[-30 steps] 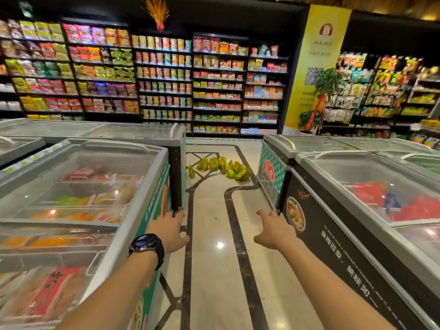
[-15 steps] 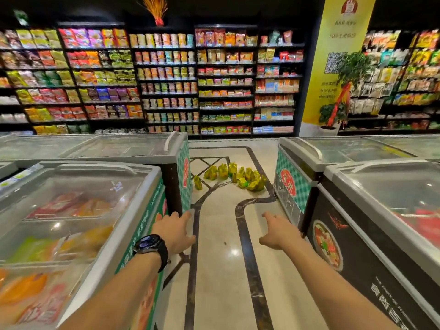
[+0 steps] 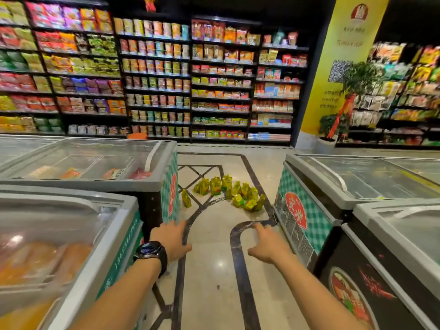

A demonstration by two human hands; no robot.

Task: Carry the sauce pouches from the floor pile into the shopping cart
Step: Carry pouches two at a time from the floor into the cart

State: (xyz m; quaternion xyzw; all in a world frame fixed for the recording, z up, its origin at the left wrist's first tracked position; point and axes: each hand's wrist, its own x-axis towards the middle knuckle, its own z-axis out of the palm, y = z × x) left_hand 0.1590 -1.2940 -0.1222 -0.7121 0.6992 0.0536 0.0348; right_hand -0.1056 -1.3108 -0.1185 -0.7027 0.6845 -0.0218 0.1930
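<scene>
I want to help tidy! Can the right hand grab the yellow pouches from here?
Probably not yet: the pouches lie well beyond the right hand. The floor between is bare, so stepping closer should work.

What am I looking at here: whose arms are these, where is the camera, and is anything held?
There is no machine: a person wears one wide-angle camera on the head, looking forward and down, so the bare arms are their own. The left hand, with a black watch at the wrist, and the right hand are both open and empty. Ahead on the floor, between glass-topped freezers, lies a pile of yellow-green sauce pouches. Stocked shelves stand behind. No shopping cart is in view.
</scene>
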